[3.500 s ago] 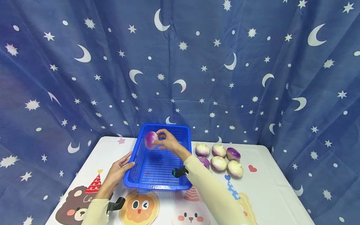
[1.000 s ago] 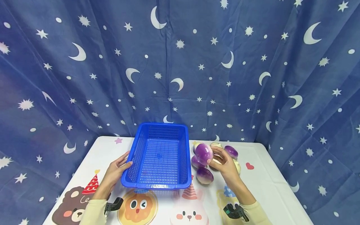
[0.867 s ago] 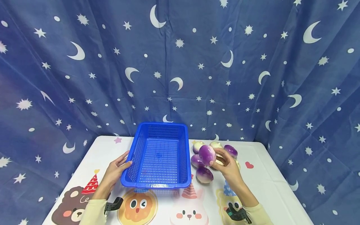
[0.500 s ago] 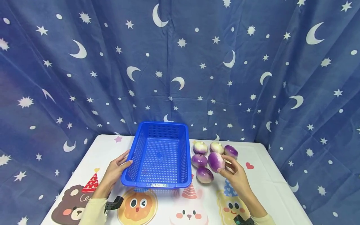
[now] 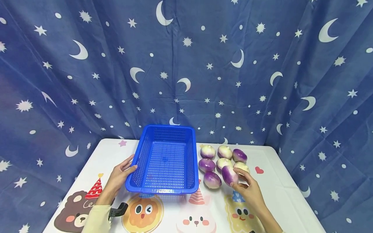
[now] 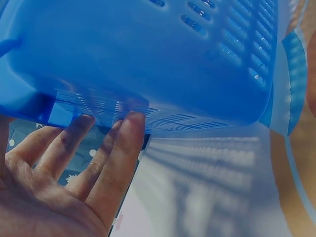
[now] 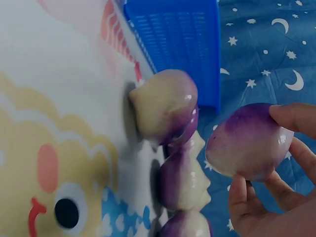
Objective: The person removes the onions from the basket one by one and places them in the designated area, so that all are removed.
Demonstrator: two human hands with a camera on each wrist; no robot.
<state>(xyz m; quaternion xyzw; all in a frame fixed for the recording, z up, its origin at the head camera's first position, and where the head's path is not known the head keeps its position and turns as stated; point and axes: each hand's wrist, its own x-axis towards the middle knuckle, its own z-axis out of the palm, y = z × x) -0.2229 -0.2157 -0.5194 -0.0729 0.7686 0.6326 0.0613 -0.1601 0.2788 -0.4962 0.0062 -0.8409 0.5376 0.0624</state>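
Note:
My left hand (image 5: 118,178) grips the left rim of a blue plastic basket (image 5: 190,161), thumb over the rim, fingers against the outer wall. In the left wrist view, those fingertips (image 6: 134,121) touch the perforated side. My right hand (image 5: 247,186) pinches a purple-and-white turnip (image 5: 230,175) between thumb and fingers, at the near side of a group of turnips. The right wrist view shows this held turnip (image 7: 247,143) apart from the turnip (image 7: 168,106) beside it. Nothing lies on the basket's visible perforated floor.
Several more turnips, such as a front purple one (image 5: 212,180) and a back pale one (image 5: 208,151), sit close together right of the basket. The white cloth (image 5: 279,194) has cartoon prints. A blue star-and-moon curtain (image 5: 186,64) hangs behind the table.
My right hand, over the basket with a turnip at first, has moved right to the group. In the last second its turnip has come down right and nearer. My left hand stays on the rim.

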